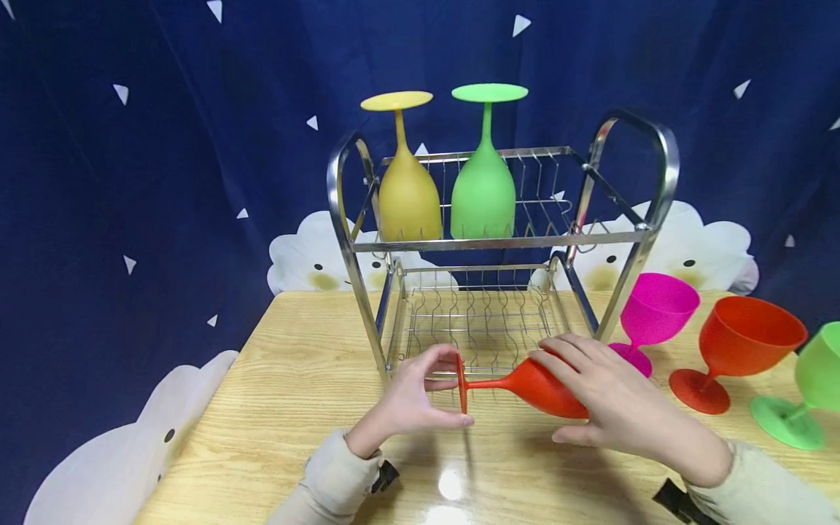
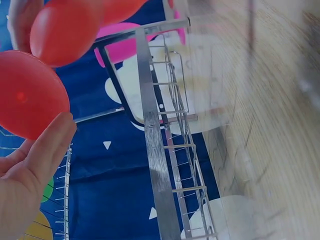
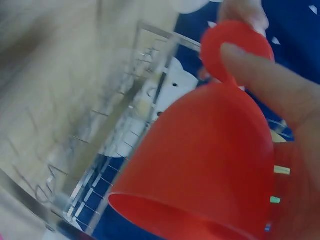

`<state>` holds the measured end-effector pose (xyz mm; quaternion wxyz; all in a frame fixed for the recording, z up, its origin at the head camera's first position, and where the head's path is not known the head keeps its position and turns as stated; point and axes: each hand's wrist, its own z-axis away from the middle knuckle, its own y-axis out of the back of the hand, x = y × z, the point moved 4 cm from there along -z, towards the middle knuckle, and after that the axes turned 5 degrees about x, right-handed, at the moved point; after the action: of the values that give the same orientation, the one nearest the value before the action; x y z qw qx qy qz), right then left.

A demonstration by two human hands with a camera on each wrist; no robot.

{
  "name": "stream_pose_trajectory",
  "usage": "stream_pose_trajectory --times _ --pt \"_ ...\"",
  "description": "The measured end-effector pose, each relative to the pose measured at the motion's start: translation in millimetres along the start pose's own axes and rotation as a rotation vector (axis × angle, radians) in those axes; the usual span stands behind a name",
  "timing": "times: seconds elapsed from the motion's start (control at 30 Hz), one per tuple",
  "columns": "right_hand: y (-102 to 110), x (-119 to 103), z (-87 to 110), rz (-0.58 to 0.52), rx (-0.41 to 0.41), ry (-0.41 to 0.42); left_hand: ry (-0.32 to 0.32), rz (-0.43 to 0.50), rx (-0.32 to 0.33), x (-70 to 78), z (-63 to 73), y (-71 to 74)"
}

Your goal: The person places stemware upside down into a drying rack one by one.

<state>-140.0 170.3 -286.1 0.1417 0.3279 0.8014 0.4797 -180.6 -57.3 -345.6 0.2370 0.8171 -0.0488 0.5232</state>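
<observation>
A red plastic goblet point(image 1: 541, 386) lies sideways in the air in front of the rack, its foot to the left and its bowl to the right. My left hand point(image 1: 412, 399) holds the rim of the foot between curled fingers and thumb. Around the bowl, my right hand point(image 1: 620, 408) has its fingers over the far side; the palm hides the mouth end in the head view. The right wrist view shows the bowl point(image 3: 200, 155) large, its opening toward the bottom. In the left wrist view, the round foot point(image 2: 32, 95) faces the camera.
A two-tier metal dish rack point(image 1: 499, 243) stands behind the hands. Its upper tier carries an upside-down yellow goblet point(image 1: 410, 197) and green goblet point(image 1: 484, 193). On the table's right stand upright magenta point(image 1: 658, 313), red point(image 1: 741, 343) and light-green point(image 1: 823, 375) goblets.
</observation>
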Motion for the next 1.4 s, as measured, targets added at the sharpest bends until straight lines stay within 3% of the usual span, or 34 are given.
stream_pose_trajectory --times 0.1,0.33,0.47,0.6,0.77,1.13,1.27,1.4 --pt "-9.3 -2.3 -2.2 0.048 -0.02 0.007 0.014 -0.029 -0.003 0.7 -0.3 -1.3" --pt "-12.0 -1.6 0.5 0.052 0.039 0.007 0.002 -0.041 -0.034 2.7 -0.7 -3.0" --pt "-8.5 -0.8 2.9 0.022 0.076 -0.012 -0.037 -0.008 -0.042 5.1 0.7 0.7" --pt "-0.3 1.5 5.1 0.0 0.102 -0.048 -0.116 0.012 -0.011 6.4 3.2 11.0" --pt "11.7 5.3 8.4 -0.031 0.116 -0.079 -0.185 -0.029 0.124 1.9 9.8 36.3" --pt "49.3 17.4 7.4 -0.123 0.154 -0.14 -0.194 -0.143 0.69 1.3 23.2 101.5" --pt "63.3 22.2 3.0 -0.134 0.173 -0.159 -0.2 -0.124 0.754 -2.2 23.7 112.2" --pt "75.9 27.5 -2.8 -0.156 0.191 -0.218 -0.19 -0.099 0.706 -6.8 16.1 112.3"
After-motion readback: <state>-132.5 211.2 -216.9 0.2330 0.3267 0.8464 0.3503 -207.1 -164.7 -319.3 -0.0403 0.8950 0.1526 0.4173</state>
